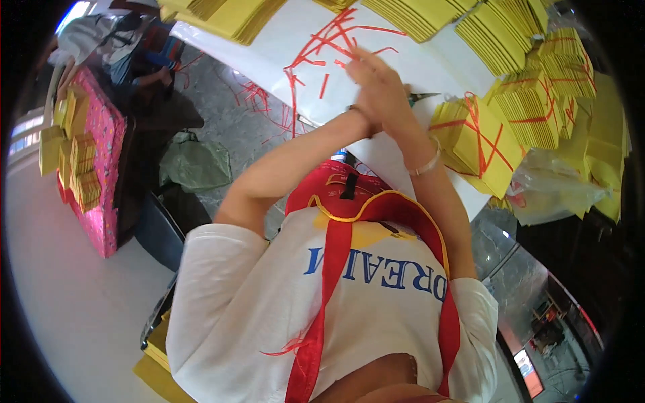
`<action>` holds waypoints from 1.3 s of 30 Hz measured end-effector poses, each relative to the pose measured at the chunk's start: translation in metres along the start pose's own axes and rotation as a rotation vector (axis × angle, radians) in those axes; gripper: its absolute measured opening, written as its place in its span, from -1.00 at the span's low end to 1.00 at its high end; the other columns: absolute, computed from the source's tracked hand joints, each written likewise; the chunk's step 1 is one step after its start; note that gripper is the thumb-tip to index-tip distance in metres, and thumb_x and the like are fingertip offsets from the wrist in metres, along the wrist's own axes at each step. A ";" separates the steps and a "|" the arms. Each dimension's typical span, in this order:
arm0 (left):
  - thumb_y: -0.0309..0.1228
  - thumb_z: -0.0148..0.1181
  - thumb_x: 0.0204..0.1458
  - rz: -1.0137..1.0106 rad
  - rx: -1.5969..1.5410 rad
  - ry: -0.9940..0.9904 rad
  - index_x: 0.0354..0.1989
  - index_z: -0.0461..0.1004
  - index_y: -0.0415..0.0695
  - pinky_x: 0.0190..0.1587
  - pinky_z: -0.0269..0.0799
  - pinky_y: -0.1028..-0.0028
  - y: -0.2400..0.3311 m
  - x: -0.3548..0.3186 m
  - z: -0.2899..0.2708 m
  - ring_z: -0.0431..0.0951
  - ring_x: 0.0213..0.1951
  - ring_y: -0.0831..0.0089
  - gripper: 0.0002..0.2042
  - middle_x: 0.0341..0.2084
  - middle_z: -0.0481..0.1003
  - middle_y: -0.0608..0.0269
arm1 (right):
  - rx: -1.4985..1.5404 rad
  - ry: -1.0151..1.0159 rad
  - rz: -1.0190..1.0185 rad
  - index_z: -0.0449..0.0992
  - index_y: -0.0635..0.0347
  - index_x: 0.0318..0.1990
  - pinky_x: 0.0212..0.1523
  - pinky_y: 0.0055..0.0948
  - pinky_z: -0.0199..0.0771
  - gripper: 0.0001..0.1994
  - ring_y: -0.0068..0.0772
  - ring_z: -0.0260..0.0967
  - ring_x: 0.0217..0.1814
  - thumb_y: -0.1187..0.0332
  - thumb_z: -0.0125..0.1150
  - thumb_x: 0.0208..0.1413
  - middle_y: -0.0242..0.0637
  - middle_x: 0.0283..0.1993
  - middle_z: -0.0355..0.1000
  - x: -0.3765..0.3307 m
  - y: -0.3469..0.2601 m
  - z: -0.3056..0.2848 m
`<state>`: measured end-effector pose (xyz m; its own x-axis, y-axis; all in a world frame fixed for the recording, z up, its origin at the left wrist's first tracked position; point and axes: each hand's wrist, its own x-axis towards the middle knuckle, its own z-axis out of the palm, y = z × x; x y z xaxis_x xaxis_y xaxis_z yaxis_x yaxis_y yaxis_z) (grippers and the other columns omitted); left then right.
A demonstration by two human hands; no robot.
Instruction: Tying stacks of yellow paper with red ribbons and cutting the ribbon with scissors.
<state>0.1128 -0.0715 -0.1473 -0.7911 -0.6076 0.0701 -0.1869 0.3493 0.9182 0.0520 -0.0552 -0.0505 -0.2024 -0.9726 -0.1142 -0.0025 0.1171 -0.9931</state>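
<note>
My two hands come together over the white table. My right hand, with a pale bracelet at its wrist, lies across my left, its fingers stretched toward the upper left. My left hand has a dark band at the wrist; its fingers are mostly hidden behind the right. Loose red strips lie scattered just beyond my fingertips. Close beside my hands on the right is a pointed tool with a dark green handle, partly covered. A stack of yellow paper envelopes tied with red strips sits to the right.
More yellow stacks crowd the right, and others line the far edge. A clear plastic bag hangs there. Red scraps litter the grey floor. At left, another person is near a pink-covered table holding yellow bundles.
</note>
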 end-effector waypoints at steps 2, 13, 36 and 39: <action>-0.33 0.08 -0.14 -0.101 0.352 -0.024 -0.09 0.35 -0.06 -0.18 0.28 0.36 0.023 -0.022 -0.029 0.35 -0.21 0.29 -0.64 -0.23 0.35 0.16 | 0.082 -0.100 0.041 0.30 0.25 0.05 0.06 -0.58 0.13 -0.59 -0.54 0.20 0.03 0.27 0.06 0.05 -0.29 -0.03 0.33 -0.043 -0.017 -0.013; -0.47 0.03 -0.13 0.195 0.576 0.254 -0.32 0.47 -0.11 -0.23 0.33 0.28 -0.052 -0.029 -0.108 0.40 -0.31 0.12 -0.83 -0.44 0.41 0.06 | -0.063 -0.532 0.238 0.31 0.29 0.01 0.00 -0.55 0.20 -0.65 -0.49 0.23 -0.01 0.30 0.02 0.10 -0.22 -0.07 0.32 -0.132 0.035 0.010; -0.53 -0.09 -0.02 -0.049 0.105 0.086 -0.25 0.45 -0.19 -0.24 0.35 0.39 0.041 -0.104 0.067 0.45 -0.34 0.25 -0.79 -0.40 0.46 0.09 | -0.099 -0.619 0.092 0.39 0.26 -0.08 -0.05 -0.45 0.29 -0.67 -0.37 0.34 -0.15 0.22 0.01 0.10 -0.19 -0.17 0.38 -0.186 0.076 -0.050; -0.52 -0.06 -0.02 -0.094 -0.087 -0.059 -0.26 0.46 -0.21 -0.28 0.36 0.48 0.069 -0.089 0.099 0.46 -0.37 0.41 -0.81 -0.44 0.47 0.16 | -0.115 -0.622 0.141 0.39 0.26 -0.08 -0.06 -0.45 0.29 -0.67 -0.39 0.35 -0.16 0.23 0.03 0.09 -0.20 -0.17 0.38 -0.208 0.075 -0.075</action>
<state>0.1123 0.0775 -0.1285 -0.8060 -0.5906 -0.0388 -0.2128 0.2279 0.9502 0.0201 0.1706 -0.0988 0.3966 -0.8770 -0.2712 -0.1292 0.2391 -0.9624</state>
